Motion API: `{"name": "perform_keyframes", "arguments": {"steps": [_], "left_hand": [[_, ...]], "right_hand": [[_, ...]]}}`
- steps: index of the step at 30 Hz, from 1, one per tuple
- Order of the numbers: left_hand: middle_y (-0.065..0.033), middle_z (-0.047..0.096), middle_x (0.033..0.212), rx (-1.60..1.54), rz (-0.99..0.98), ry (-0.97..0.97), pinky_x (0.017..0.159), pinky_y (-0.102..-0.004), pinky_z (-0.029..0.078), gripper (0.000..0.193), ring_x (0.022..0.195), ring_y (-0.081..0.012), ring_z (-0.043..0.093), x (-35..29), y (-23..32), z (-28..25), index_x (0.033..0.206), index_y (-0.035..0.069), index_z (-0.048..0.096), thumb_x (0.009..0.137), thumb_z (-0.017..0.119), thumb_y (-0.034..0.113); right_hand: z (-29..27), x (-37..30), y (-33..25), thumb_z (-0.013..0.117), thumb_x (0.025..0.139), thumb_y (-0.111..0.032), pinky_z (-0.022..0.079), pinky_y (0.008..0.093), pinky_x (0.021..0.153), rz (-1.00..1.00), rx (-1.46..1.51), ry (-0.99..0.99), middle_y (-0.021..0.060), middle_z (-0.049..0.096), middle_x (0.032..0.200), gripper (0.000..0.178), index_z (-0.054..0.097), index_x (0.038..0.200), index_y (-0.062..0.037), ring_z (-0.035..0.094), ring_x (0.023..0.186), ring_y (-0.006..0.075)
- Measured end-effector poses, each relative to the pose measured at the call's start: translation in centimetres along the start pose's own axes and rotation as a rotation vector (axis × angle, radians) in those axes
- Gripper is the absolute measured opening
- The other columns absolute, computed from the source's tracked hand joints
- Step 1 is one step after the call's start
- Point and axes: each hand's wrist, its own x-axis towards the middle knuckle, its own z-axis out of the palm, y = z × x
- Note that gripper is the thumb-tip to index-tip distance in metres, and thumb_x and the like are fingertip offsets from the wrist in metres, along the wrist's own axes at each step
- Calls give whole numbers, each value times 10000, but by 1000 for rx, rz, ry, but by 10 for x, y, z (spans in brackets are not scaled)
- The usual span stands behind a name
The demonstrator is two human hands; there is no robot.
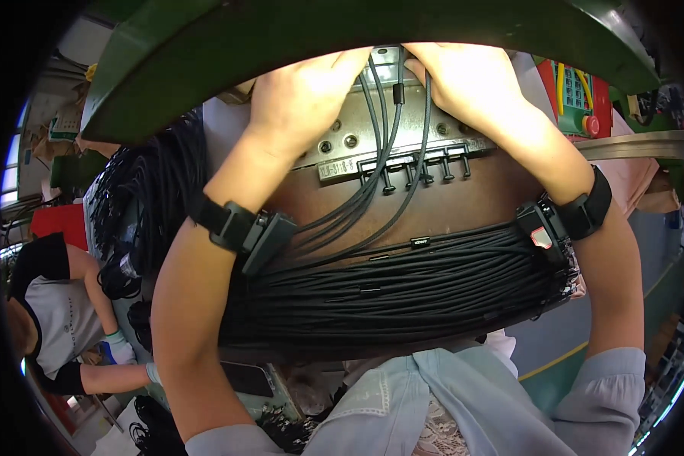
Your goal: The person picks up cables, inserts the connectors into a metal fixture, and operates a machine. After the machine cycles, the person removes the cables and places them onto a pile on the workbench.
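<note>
Both my hands reach under the curved green machine housing (372, 23), at a metal mould (365, 144). My left hand (300, 99) is curled at the mould's left side; its fingertips are mostly hidden by the housing rim and the glare. Across from it, my right hand (467, 80) is closed, thumb bent inward, with a black cable (425, 114) running up to it. Several more black cables (376, 163) rise between the hands, over a comb-like row of black pegs (433, 163) on the mould's front edge. One carries a small black sleeve (398, 93).
A thick bundle of black cables (387, 296) lies across the front of the brown work surface (334, 201). More cables (159, 175) hang at the left. At the right is a red control box (593, 125). A co-worker in gloves (118, 349) is at the far left.
</note>
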Motion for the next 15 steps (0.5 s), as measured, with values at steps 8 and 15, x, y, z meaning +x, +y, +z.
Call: {"name": "perform_keyframes", "arguments": {"steps": [8,15], "left_hand": [[-20,669,940,-101,-137,-145,689,-279,522,324,813,-179,652,-5,6,1,1066,131,626,745,655,98],[-104,640,972,-204,-294,-211,717,-322,506,359,821,-254,629,-5,8,-3,1118,126,596,760,615,98]], "right_hand": [[13,-9,21,669,779,-253,495,346,676,207,182,-41,125,631,829,288,626,1014,-91,616,765,271],[-23,9,8,639,813,-293,478,348,786,346,68,-293,138,632,903,336,611,1055,-63,606,850,290]]}}
